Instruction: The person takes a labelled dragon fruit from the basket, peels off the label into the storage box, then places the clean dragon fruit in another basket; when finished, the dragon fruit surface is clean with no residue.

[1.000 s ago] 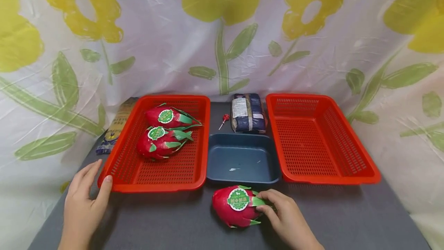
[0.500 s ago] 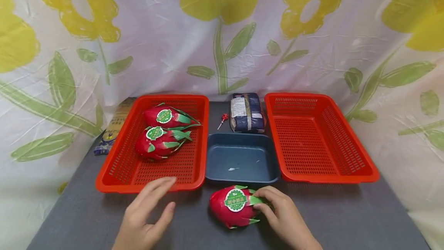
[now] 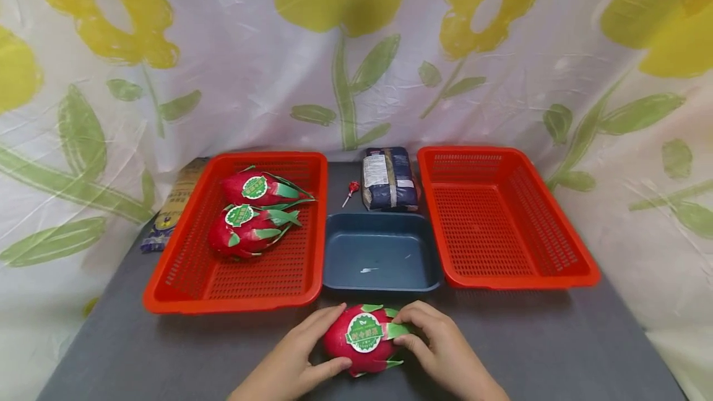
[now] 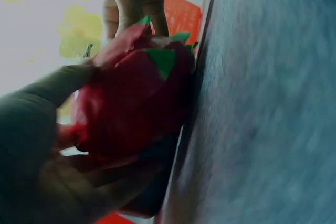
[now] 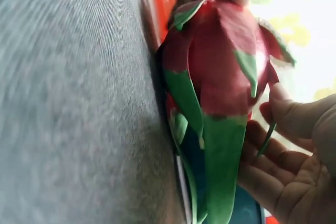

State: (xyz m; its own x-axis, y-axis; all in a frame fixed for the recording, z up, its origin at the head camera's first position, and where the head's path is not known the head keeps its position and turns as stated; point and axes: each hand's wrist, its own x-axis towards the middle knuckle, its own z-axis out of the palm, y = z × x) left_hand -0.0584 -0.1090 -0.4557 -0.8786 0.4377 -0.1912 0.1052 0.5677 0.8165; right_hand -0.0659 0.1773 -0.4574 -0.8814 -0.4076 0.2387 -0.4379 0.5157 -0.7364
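Note:
A red dragon fruit (image 3: 362, 348) with green-tipped scales and a round green-and-white label lies at the front of the table, between both hands. My left hand (image 3: 303, 351) holds its rounded left end, thumb in front and fingers behind. At the leafy right end my right hand (image 3: 440, 342) grips the green scales between thumb and fingers. The right wrist view shows a long green scale (image 5: 220, 166) hanging toward the camera beside the right fingers (image 5: 278, 169). In the left wrist view the left thumb (image 4: 63, 82) presses against the red skin.
Behind the fruit stands a dark blue tray (image 3: 384, 286). A red basket (image 3: 234, 305) at the left holds two dragon fruits (image 3: 250, 228); another red basket (image 3: 518, 280) is at the right. A lollipop (image 3: 353, 188), a dark packaged bag (image 3: 390, 178) and a yellow-blue packet (image 3: 167, 218) lie farther back.
My left hand has moved right from the left basket's front corner to the dragon fruit and now holds it. The right hand has stayed at the leafy end. The head view has shifted slightly.

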